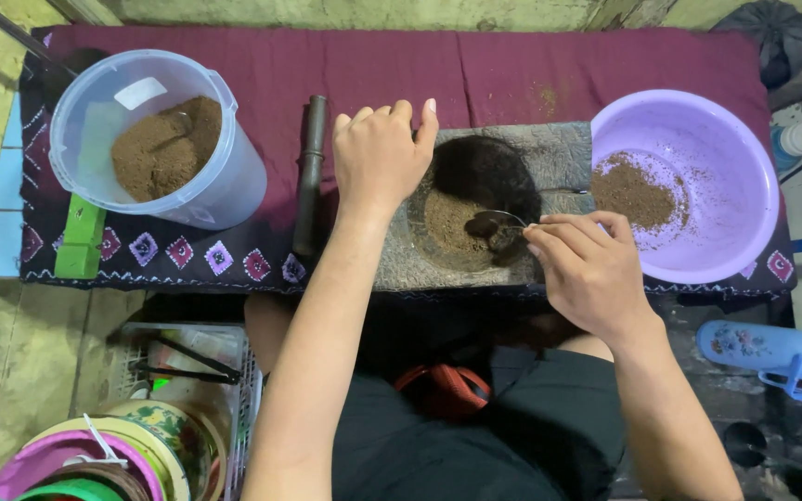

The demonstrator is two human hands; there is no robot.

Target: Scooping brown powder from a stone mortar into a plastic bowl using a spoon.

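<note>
Maroon cloth (531, 70) with a patterned dark border covers a low bench set on a worn concrete floor (11, 371). At the middle of the cloth lies a grey stone slab (568, 148) with a round hollow (461, 218) that holds brown powder.

The left hand (381, 153) rests flat on the slab's left edge, fingers together and stretched forward, gripping nothing; its fingertips reach the dark rim of the hollow. The right hand (587, 269) is loosely curled, thumb and fingers pinching the handle of a metal spoon (494, 221). The spoon's bowl sits over the hollow, loaded with a little dark powder.

Just left of the left hand a dark pestle (311, 176) lies lengthwise on the cloth. Further left stands a clear plastic tub (225, 186) partly filled with brown powder. A green block (81, 237) lies beside the tub at the cloth's edge. To the right of the slab a lilac basin (735, 186) holds a thinner scatter of the same powder, with specks up its wall.

Below the bench, at the left, sits a wire basket (248, 390) with stacked coloured plates (95, 459) near it. A blue flowered bottle (763, 348) lies on the floor at the right.
</note>
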